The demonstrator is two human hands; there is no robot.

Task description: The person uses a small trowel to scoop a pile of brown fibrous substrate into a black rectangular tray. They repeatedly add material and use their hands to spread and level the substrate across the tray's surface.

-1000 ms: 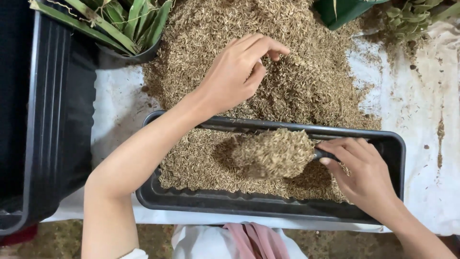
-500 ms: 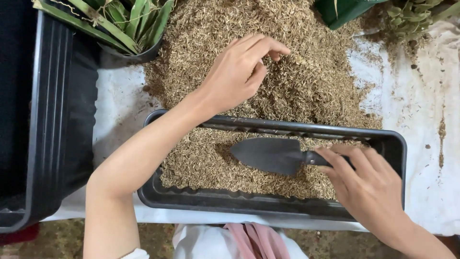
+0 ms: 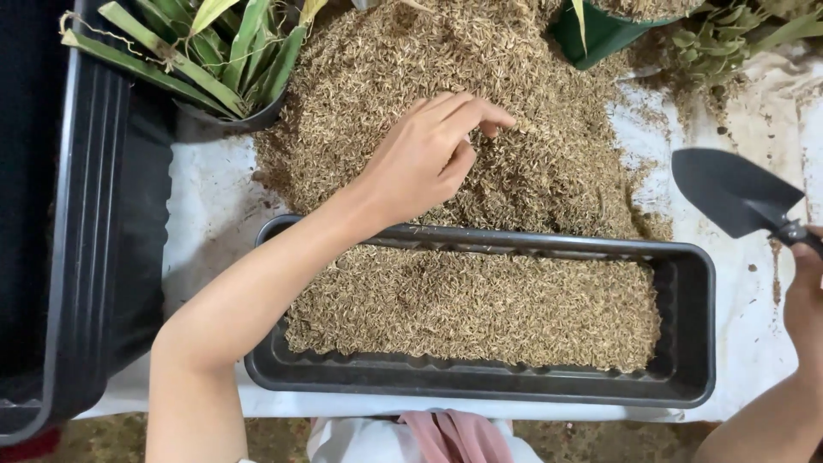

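**Husk heap, planter and trowel**

We take the planter [image 3: 686, 343] as our landmark: a long black trough lying across the white-covered tabletop [image 3: 206, 223], its floor covered by a fairly even layer of tan husks.

Just beyond the planter's far rim lies the husk heap [image 3: 531, 103], a broad mound of the same loose, dry chaff. We judge it very light and free-flowing: it has no stiffness, spills through any gap, and scatters easily, as the strewn bits right of the planter suggest. It is best scooped with cupped fingers or carried on a blade rather than pinched.

Our left hand [image 3: 429, 159] reaches over the planter's far rim and rests on the near slope of the heap, fingers loosely curled and close together, the tips touching or slightly buried in the husks. It grips nothing solid.

Our right hand [image 3: 806, 283] is off the planter's right end, cut by the frame edge. It is closed around the handle of the trowel [image 3: 729, 193], whose dark pointed blade looks empty and hangs above the tabletop, beyond the planter's right far corner. The trowel looks stiff and light, and is held where it should be, at the handle.

Left of the planter stands a larger black tub [image 3: 86, 257]; beyond the planter's left end sits a potted plant [image 3: 214, 51] with long green leaves.
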